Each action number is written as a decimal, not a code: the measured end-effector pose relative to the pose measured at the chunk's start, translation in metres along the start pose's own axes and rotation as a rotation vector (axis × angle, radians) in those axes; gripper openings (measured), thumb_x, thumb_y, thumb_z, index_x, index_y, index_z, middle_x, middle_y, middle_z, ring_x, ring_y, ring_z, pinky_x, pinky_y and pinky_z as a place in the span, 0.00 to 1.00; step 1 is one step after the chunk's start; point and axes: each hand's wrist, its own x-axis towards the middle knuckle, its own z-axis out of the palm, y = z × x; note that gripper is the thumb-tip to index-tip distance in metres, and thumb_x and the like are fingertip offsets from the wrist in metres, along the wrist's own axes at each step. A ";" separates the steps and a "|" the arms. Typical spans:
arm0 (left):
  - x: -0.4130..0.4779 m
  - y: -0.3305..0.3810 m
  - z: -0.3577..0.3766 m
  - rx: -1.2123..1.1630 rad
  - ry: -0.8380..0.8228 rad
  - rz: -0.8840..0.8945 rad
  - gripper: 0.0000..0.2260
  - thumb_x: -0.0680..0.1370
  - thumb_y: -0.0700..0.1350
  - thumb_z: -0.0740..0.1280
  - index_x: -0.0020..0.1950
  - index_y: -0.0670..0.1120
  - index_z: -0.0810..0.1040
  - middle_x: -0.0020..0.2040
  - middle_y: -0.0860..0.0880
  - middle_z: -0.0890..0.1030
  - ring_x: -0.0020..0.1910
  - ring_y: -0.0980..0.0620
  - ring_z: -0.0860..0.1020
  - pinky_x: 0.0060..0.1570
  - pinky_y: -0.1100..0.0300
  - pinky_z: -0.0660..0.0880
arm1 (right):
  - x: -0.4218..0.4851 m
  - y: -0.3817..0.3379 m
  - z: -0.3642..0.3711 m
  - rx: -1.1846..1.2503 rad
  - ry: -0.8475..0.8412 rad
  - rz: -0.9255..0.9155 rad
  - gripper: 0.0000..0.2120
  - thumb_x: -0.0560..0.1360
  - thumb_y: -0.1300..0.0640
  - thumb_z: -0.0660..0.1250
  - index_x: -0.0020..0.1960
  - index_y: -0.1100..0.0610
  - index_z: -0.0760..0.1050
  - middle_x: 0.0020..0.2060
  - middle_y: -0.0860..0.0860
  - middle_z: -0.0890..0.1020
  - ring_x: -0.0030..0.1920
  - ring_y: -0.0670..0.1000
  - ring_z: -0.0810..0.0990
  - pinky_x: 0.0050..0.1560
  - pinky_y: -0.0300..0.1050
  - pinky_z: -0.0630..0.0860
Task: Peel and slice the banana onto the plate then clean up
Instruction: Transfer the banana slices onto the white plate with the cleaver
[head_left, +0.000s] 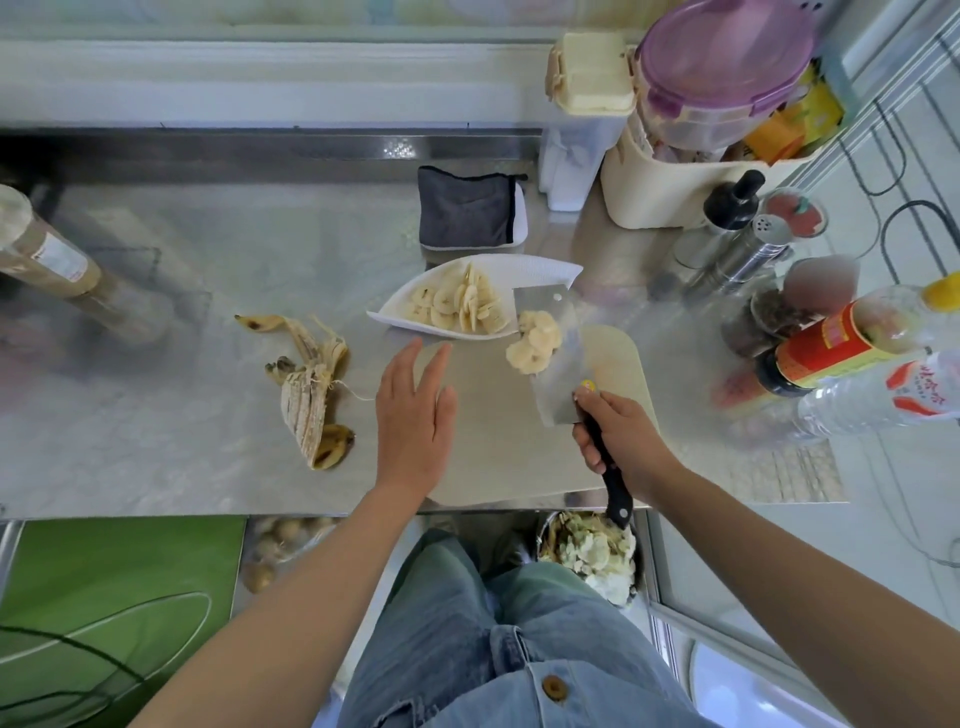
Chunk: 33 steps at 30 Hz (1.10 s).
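A white leaf-shaped plate (540, 270) on the steel counter holds several banana slices (462, 304). My right hand (623, 436) grips the black handle of a cleaver (558, 364), whose flat blade carries more banana slices (535, 340) just beside the plate's near edge. My left hand (415, 415) hovers with straight fingers over the pale cutting board (498, 441), holding nothing. The empty banana peel (311, 389) lies on the counter to the left of the board.
A grey folded cloth (467, 213) lies behind the plate. Bottles, shakers and jars (810, 332) crowd the right side, with storage containers (722, 78) at the back right. A cardboard tube (47, 260) lies far left. A bin of scraps (592, 551) sits below the counter edge.
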 end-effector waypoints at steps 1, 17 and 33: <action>0.005 0.000 -0.001 0.020 -0.001 0.004 0.21 0.81 0.49 0.49 0.73 0.50 0.66 0.74 0.45 0.61 0.73 0.46 0.58 0.71 0.48 0.57 | 0.004 -0.007 0.001 0.004 0.027 -0.013 0.13 0.80 0.53 0.61 0.39 0.58 0.68 0.25 0.54 0.72 0.19 0.49 0.66 0.19 0.37 0.62; 0.098 0.032 0.014 0.211 -0.295 0.252 0.24 0.79 0.61 0.39 0.73 0.66 0.60 0.78 0.47 0.45 0.75 0.46 0.39 0.70 0.48 0.34 | 0.055 -0.062 0.043 -0.096 0.151 -0.029 0.13 0.81 0.55 0.59 0.40 0.59 0.69 0.29 0.56 0.75 0.22 0.49 0.71 0.24 0.41 0.68; 0.133 0.014 0.021 0.233 -0.280 0.237 0.26 0.80 0.60 0.41 0.71 0.58 0.68 0.78 0.46 0.52 0.75 0.43 0.44 0.72 0.44 0.43 | 0.061 -0.071 0.030 -0.097 0.222 0.036 0.12 0.81 0.54 0.58 0.42 0.60 0.68 0.29 0.55 0.75 0.22 0.50 0.70 0.24 0.41 0.67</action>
